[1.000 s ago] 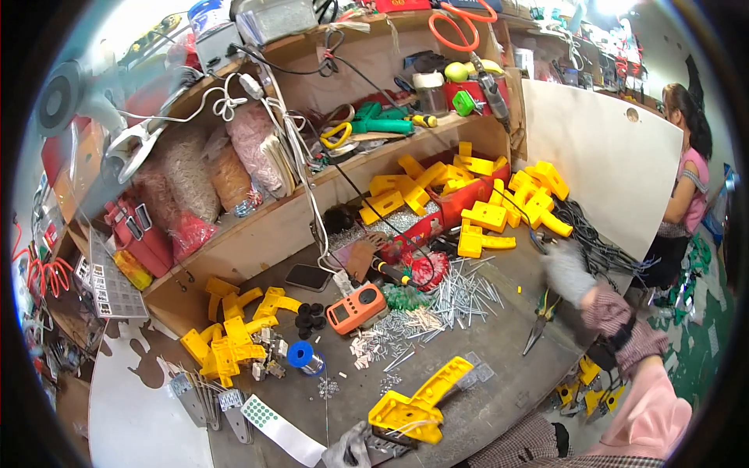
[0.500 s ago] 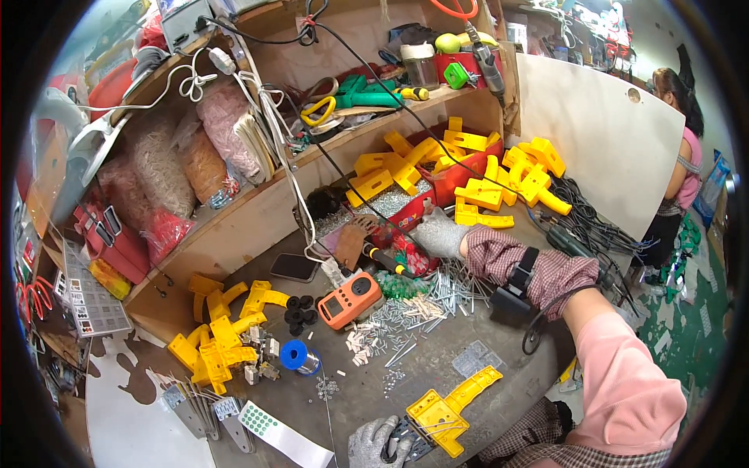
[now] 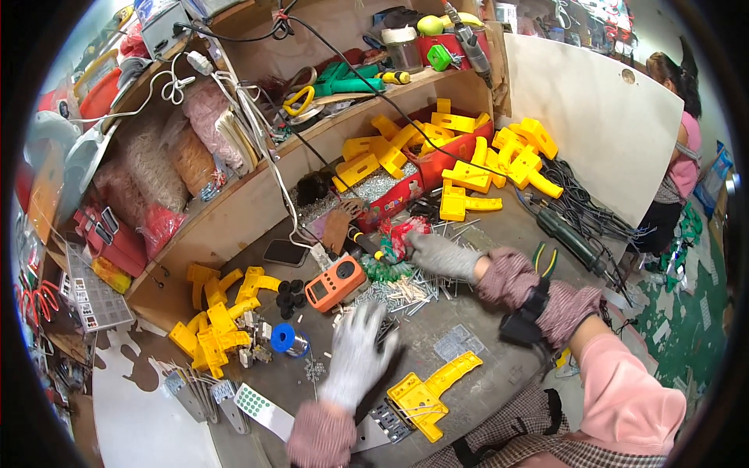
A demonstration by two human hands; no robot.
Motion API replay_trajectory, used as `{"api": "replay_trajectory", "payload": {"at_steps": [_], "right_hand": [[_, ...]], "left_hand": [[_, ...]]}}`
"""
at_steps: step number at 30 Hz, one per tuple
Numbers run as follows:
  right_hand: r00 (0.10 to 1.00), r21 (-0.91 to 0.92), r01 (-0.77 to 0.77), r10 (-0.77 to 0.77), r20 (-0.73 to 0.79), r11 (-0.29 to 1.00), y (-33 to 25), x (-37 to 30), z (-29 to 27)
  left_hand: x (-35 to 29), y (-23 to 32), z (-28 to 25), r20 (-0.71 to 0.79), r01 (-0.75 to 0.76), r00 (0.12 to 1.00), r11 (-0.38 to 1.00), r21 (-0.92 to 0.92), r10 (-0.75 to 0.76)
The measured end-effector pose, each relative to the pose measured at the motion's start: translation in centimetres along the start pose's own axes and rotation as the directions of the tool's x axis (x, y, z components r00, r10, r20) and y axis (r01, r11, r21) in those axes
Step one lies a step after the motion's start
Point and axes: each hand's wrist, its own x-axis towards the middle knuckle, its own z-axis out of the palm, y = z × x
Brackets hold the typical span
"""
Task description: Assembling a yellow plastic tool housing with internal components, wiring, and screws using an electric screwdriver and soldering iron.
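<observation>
Cluttered workbench (image 3: pixel 499 370), two hands (image 3: pixel 359 351) (image 3: pixel 445 256) (gloved)

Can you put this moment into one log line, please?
left hand: gloved, open, near orange meter | right hand: gloved, beside red bundle, grip unclear | front yellow housing: on workbench, unheld

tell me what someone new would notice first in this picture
Probably the bright yellow parts, heaped in and beside the red bin at the back, with one yellow piece lying near the front edge of the table. Next, the two gloved hands: the left hand spread over the middle, the right hand by the heap of metal pins. The orange device beyond the left hand stands out too.
</observation>
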Motion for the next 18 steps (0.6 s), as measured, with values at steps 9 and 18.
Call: {"api": "replay_trajectory", "payload": {"at_steps": [9, 18], "right_hand": [[0.995, -0.161, -0.079, 0.088, 0.049, 0.984, -2.5, 2.2, 1.4], [0.999, -0.196, 0.043, -0.042, 0.013, 0.980, -4.4, -5.7, -0.5]], "left_hand": [[7.4, -5.2, 6.5, 0.068, -0.052, 0.997, 0.960, 0.277, 0.034], [5.8, -6.1, 7.0, -0.024, -0.043, 0.998, 0.964, 0.263, 0.051]]}}
